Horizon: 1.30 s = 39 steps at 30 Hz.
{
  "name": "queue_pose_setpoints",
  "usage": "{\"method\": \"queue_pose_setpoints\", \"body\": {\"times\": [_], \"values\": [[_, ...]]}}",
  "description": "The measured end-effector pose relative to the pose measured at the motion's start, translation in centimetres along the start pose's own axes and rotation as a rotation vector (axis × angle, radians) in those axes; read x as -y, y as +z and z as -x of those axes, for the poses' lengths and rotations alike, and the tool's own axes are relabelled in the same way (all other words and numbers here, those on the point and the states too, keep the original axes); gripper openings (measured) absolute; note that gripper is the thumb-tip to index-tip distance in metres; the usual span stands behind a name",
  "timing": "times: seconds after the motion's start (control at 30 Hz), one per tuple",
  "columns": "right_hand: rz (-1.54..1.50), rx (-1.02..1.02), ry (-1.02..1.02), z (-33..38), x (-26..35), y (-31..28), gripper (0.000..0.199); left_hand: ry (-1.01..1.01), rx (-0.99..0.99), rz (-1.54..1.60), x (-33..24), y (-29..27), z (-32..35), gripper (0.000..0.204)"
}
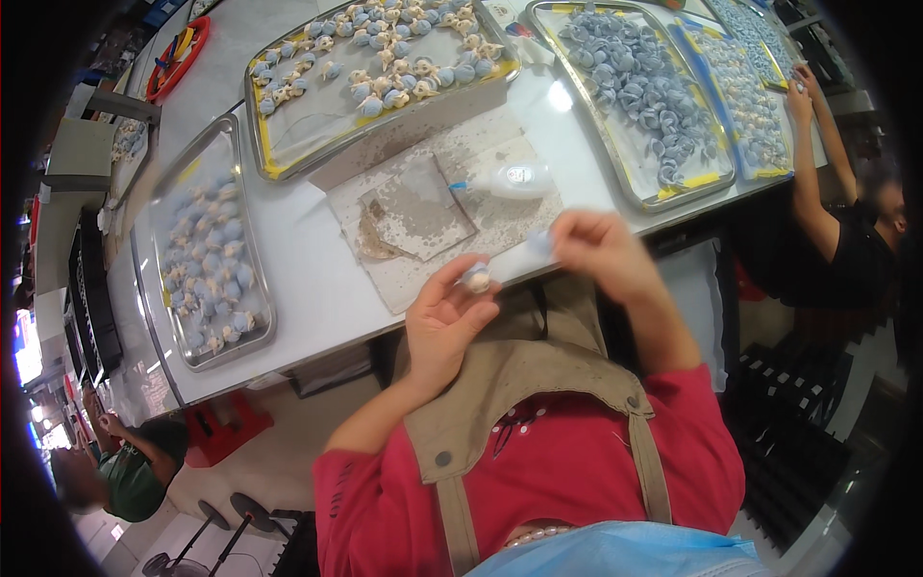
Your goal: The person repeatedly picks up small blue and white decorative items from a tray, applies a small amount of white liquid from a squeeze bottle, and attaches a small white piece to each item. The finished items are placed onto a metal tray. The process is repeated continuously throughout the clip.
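My left hand [444, 322] is closed around a small cream and blue-grey figurine [476, 280], held between thumb and fingers above the table's front edge. To its right, my right hand [606, 255] is raised and smeared by motion. A small light-blue piece [540, 243], also blurred, is pinched at its fingertips. Beyond both hands a white squeeze bottle [519, 181] with a blue nozzle lies on its side on a stained board [524, 149]. A smaller worn square piece of board [428, 216] sits there too, under the nozzle tip.
A tray [274, 173] of figurines stands at the back, and another tray [195, 365] of them at the left. At the right, a tray [654, 204] holds many blue-grey shell-like pieces, beside a further tray [769, 174] of figurines. Other people [832, 226] work at both sides.
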State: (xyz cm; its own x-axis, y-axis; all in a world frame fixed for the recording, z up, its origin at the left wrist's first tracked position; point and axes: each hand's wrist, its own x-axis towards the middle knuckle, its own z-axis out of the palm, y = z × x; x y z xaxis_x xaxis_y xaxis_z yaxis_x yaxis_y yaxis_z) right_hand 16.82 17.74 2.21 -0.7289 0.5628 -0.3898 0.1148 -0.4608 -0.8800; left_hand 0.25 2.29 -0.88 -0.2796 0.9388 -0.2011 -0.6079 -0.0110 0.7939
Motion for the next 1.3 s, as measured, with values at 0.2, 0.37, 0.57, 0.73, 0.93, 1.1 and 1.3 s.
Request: {"method": "queue_pose_setpoints", "body": {"times": [0.2, 0.37, 0.57, 0.73, 0.93, 1.1, 1.3], "values": [[-0.172, 0.248, 0.173, 0.4, -1.7, 3.4, 0.011, 0.098, 0.103, -0.109, -0.4, 0.0, 0.5, 0.050], [-0.155, 0.142, 0.173, -0.3, -3.1, 4.4, 0.013, 0.203, 0.023, -0.342, -0.2, -0.5, 0.9, 0.041], [0.502, -0.196, -0.540, 0.3, -3.8, 6.1, 0.019, 0.185, 0.001, -0.234, -0.4, -0.3, 1.0, 0.040], [0.927, -0.244, -1.118, 0.0, -3.5, 6.2, 0.032, 0.180, 0.003, -0.218, -0.6, 0.0, 1.1, 0.043], [1.068, -0.273, -1.095, 0.7, -2.7, 6.5, 0.028, 0.193, -0.012, -0.307, -0.2, -0.1, 1.0, 0.037], [1.145, -0.190, -1.098, 0.5, -1.8, 6.2, 0.022, 0.096, -0.023, -0.361, -0.6, -0.4, 1.2, 0.031], [1.106, -0.190, -1.094, 0.4, -2.4, 6.0, 0.021, 0.211, -0.033, -0.431, -0.4, -0.2, 1.0, 0.027]]}}
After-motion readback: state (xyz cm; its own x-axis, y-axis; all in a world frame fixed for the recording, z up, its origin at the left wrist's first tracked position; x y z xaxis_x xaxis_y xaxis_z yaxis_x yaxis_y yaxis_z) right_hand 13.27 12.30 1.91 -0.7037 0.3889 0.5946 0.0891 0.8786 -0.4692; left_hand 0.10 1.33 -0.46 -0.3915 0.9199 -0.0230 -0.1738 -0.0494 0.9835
